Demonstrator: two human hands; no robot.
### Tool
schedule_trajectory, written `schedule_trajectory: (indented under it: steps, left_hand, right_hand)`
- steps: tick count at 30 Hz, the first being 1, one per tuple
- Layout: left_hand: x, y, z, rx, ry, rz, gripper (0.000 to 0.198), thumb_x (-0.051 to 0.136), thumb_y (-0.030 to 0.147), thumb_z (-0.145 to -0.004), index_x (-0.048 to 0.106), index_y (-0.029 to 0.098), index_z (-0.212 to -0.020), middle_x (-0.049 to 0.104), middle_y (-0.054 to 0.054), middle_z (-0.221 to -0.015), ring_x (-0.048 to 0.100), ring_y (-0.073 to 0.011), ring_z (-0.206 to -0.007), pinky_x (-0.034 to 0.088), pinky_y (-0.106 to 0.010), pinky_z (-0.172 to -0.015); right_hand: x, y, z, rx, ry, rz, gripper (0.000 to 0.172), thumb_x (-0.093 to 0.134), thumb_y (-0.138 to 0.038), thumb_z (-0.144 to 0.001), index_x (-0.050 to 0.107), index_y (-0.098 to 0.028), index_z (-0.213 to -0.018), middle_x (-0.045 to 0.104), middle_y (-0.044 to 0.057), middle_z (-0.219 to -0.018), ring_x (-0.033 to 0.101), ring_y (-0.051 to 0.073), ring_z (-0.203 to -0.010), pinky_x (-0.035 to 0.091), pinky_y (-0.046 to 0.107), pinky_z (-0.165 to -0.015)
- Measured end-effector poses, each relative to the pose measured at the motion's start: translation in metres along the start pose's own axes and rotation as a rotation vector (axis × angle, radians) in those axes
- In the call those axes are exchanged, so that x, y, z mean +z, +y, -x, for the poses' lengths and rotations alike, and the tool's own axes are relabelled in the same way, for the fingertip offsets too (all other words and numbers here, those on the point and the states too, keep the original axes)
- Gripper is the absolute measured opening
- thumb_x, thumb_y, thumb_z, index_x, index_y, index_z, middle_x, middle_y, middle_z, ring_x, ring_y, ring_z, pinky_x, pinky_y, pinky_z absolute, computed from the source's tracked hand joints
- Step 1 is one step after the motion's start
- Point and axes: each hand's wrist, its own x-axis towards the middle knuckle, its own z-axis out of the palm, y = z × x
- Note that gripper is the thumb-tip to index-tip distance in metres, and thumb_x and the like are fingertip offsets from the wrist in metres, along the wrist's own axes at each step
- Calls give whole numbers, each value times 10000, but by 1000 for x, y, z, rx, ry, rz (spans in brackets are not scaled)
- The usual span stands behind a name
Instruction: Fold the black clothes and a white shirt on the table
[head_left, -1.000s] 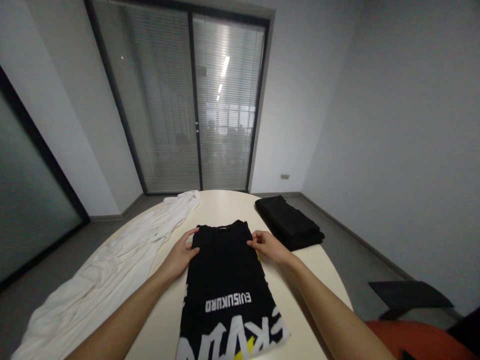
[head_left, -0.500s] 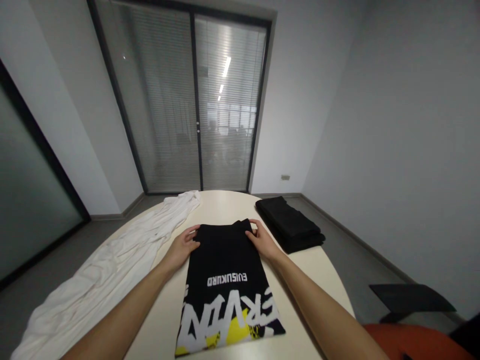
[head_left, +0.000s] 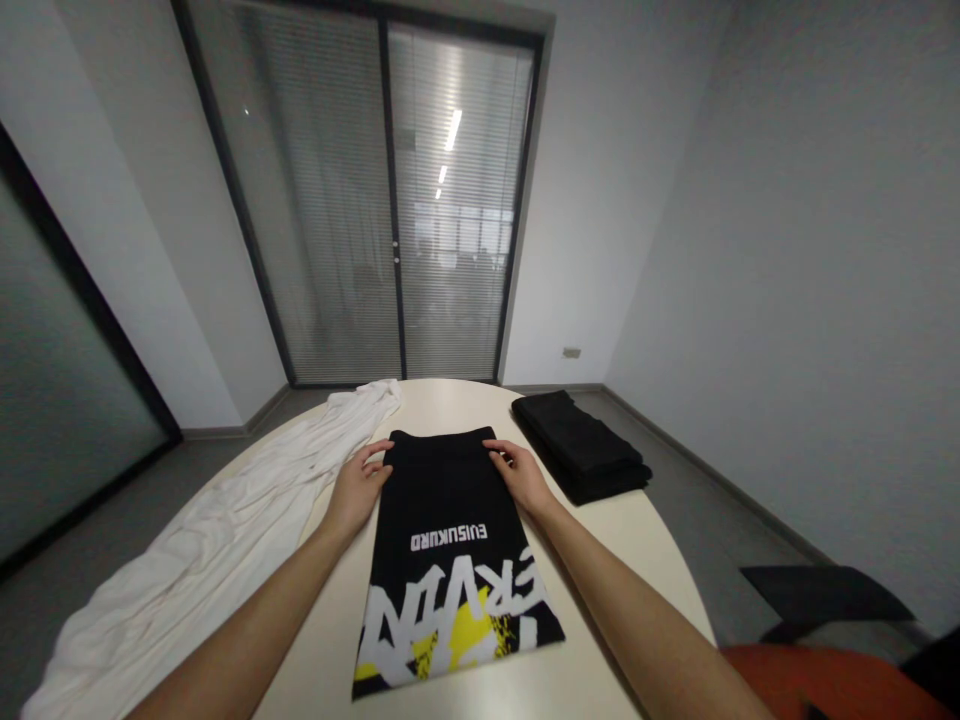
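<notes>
A folded black T-shirt lies flat on the round table, with white lettering and a yellow-and-white print upside down toward me. At its far left corner, my left hand has thumb and fingertips closed on the side edge. My right hand pinches the far right corner, its other fingers curled. The far edge of the shirt runs fairly straight between both hands. How much cloth lies under the fingertips is hidden.
A crumpled white cloth drapes along the left side of the cream table. To the right rests a folded black garment stack. Beyond the table's right edge stands an orange-seated chair with a black armrest.
The shirt has shifted slightly away from me, and its raised far right edge now lies flatter. Both hands have moved a little toward the far edge, the right one also inward.
</notes>
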Motion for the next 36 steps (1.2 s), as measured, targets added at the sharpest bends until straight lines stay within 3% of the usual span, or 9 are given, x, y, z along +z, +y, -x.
schedule_trajectory:
  steps: [3, 7, 11, 14, 19, 23, 28, 32, 36]
  left_hand:
    - [1, 0, -2, -14, 31, -65, 565, 755, 384, -695, 605, 163, -1192, 734, -105, -1049, 716, -260, -935, 555, -367, -820]
    - [0, -3, 0, -33, 105, -141, 448, 719, 411, -735, 609, 164, -1092, 643, -165, -1260, 700, -238, -942, 551, -314, -721]
    - [-6, -5, 8, -99, 40, -153, 540, 737, 425, -709, 550, 171, -1146, 725, -90, -923, 675, -192, -637, 499, -289, -565]
    - [-10, -5, 13, -83, -85, -145, 574, 743, 419, -696, 527, 180, -1172, 679, 3, -700, 668, -205, -621, 483, -292, -590]
    - [-9, -7, 12, 0, -30, -170, 479, 733, 417, -695, 564, 179, -1074, 642, 27, -687, 620, -165, -570, 424, -253, -544]
    - [-8, -8, 10, -58, -20, -234, 458, 740, 416, -676, 597, 181, -1042, 634, 38, -639, 556, -142, -462, 365, -232, -457]
    - [-6, -3, 12, 17, -36, -215, 469, 749, 360, -681, 664, 160, -1096, 744, -93, -959, 708, -234, -818, 538, -305, -688]
    - [-6, -6, 9, -2, -90, -222, 562, 706, 359, -745, 614, 134, -1252, 749, -111, -1022, 721, -242, -805, 570, -366, -751]
    - [-6, -14, 3, 58, -41, -403, 573, 684, 296, -734, 606, 129, -1276, 679, -140, -1252, 698, -275, -1010, 533, -422, -936]
  right_hand:
    - [-2, 6, 0, 21, -28, -32, 517, 627, -381, -824, 576, -217, -1312, 651, 32, -969, 564, 150, -751, 491, 324, -747]
    - [-7, 12, 4, 78, -24, -84, 521, 651, -415, -814, 567, -197, -1279, 578, -24, -788, 553, 140, -713, 475, 297, -705]
    - [-10, 5, 10, 132, -63, -87, 531, 708, -412, -760, 589, -196, -1230, 556, -41, -732, 550, 140, -689, 462, 286, -674]
    - [-11, -3, 12, 129, -64, -105, 533, 746, -405, -721, 608, -191, -1189, 544, -52, -697, 540, 135, -665, 451, 281, -660]
    - [-11, -3, 9, 158, 31, -202, 520, 806, -431, -667, 603, -176, -1072, 534, -60, -660, 540, 137, -625, 453, 289, -640]
    - [-8, 9, 10, 167, 11, -175, 534, 819, -422, -645, 611, -183, -1075, 588, -43, -682, 573, 156, -650, 475, 307, -659]
    - [-6, 5, 9, 67, 2, -76, 355, 661, -389, -802, 691, -189, -1094, 690, 47, -932, 631, 187, -855, 497, 357, -828]
    - [-6, -4, 7, 63, 69, 48, 378, 592, -301, -832, 697, -172, -1171, 701, 71, -974, 632, 187, -832, 508, 355, -823]
    - [-1, -2, 10, 108, 35, 182, 451, 553, -167, -812, 655, -161, -1251, 711, 85, -1031, 656, 197, -888, 512, 360, -878]
